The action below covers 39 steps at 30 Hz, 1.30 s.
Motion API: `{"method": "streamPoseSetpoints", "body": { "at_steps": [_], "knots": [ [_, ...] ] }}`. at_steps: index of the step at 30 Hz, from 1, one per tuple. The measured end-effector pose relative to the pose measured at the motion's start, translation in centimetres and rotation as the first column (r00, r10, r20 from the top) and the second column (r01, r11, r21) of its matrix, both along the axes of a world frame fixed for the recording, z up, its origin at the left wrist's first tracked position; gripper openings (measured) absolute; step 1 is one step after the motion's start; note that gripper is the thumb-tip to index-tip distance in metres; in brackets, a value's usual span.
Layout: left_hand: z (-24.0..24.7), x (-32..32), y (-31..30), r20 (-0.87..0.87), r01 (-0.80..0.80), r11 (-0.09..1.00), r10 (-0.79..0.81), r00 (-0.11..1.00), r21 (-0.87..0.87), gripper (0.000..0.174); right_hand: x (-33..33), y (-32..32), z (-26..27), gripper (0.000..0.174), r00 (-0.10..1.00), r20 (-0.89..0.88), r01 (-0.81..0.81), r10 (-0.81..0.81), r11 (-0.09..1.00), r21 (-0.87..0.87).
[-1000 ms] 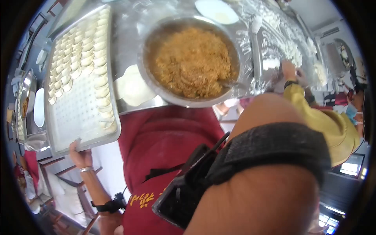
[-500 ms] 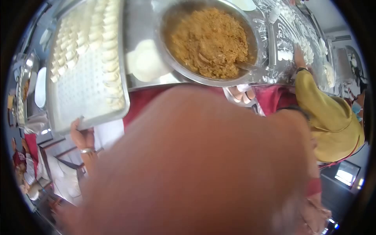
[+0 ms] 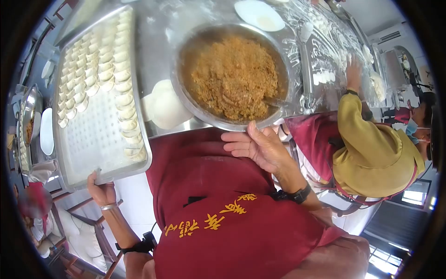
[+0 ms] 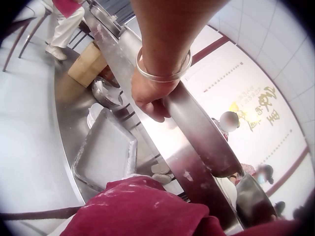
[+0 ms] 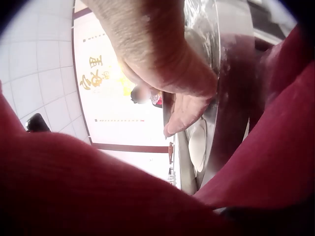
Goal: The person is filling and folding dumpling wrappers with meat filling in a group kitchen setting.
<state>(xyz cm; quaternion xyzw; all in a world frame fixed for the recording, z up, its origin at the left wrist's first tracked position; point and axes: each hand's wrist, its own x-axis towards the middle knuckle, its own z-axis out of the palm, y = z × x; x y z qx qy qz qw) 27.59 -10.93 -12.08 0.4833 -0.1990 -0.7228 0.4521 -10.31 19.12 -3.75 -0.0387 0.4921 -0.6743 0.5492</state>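
Note:
My left hand grips the near edge of a metal tray that bears rows of folded dumplings. In the left wrist view the fingers curl at that tray's side wall. My right hand is at the front of a steel bowl full of brown minced filling. Its fingers are straight, the thumb tip right at the bowl's rim. A utensil handle sticks out of the filling. Pale round dough wrappers lie between tray and bowl.
Behind the bowl is a white plate. At right, a person in a yellow top works over floured dough pieces. An empty metal tray lies on a lower shelf. The table's front edge runs before the apron.
My right arm, raised across the head view before, has come down, and its hand now shows at the bowl's front rim. The left hand stays on the tray's edge.

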Motion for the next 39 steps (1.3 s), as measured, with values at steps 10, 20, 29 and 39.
{"method": "streamPoseSetpoints", "body": {
  "at_steps": [10, 20, 29, 39],
  "knots": [
    [1.1, -1.0, 0.8, 0.072, 0.018, 1.0, -0.017, 0.997, -0.003, 0.027, -1.8, 0.6, -1.3, 0.049, 0.891, -0.297, 0.383, -0.343, 0.92, 0.086],
    [1.2, -1.1, 0.4, 0.054, -0.039, 0.998, 0.036, 0.998, 0.054, 0.027, 0.4, 0.3, -0.2, 0.031, 0.724, -0.577, -0.367, 0.378, 0.919, 0.141],
    [3.1, -3.0, 0.3, 0.123, -0.109, 0.99, 0.098, 0.988, 0.09, 0.027, 3.0, -16.7, -4.6, 0.049, -0.302, -0.953, -0.233, -0.025, 0.971, 0.048],
    [2.5, -1.8, -0.3, 0.127, -0.102, 0.983, 0.083, 0.988, 0.151, 0.029, 1.4, -18.1, -7.2, 0.045, -0.3, -0.954, -0.284, -0.008, 0.955, 0.081]
  ]
}}
